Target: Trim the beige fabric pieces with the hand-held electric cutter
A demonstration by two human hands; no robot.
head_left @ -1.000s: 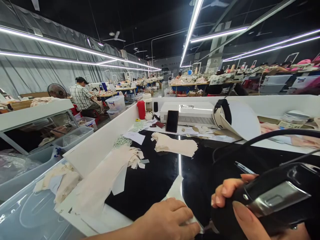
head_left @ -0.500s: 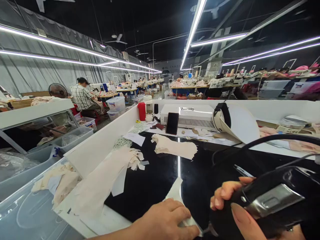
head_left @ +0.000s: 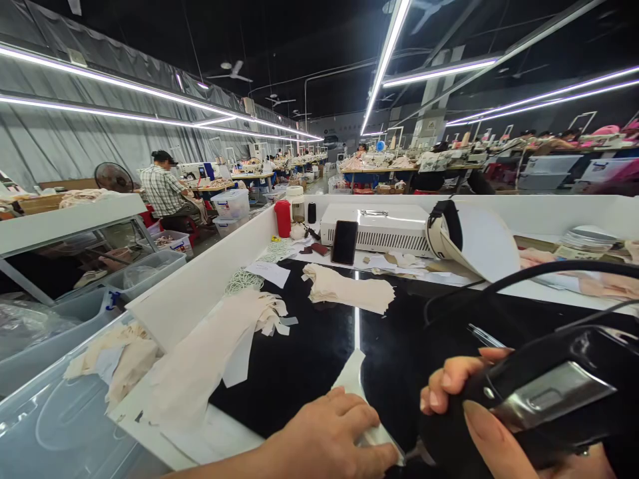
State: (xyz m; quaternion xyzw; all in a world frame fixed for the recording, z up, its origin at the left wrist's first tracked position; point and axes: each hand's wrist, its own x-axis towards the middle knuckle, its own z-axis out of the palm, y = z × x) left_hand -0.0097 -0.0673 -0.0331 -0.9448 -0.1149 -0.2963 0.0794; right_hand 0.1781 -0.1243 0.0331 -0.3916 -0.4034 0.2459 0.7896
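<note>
The right hand (head_left: 479, 419) is wrapped tight around a bulky black handheld power tool with a silver metal plate (head_left: 549, 399), thumb and fingers closed on its body, a black cable (head_left: 539, 273) looping away from it over the table. The tool's small metal tip (head_left: 417, 454) sits at the near edge of a thin white curved strip of material (head_left: 353, 379), which lies on the glossy black work surface (head_left: 299, 359). The left hand (head_left: 332, 439) lies flat on the near end of that strip, fingers spread and pressing it down, gripping nothing.

The step in hand looks like working the tip along the strip's edge while the other hand pins it. The next move would call for a steady feed of the strip past the tip, with the pressing fingers kept clear of it, since they lie just beside the metal.

Farther back lie 2 heaps of beige fabric pieces (head_left: 349, 289), a white boxy machine (head_left: 379, 229), a dark phone propped upright (head_left: 344, 242) and a red bottle (head_left: 283, 218). A person in a checked shirt (head_left: 162, 189) sits well apart at another station
</note>
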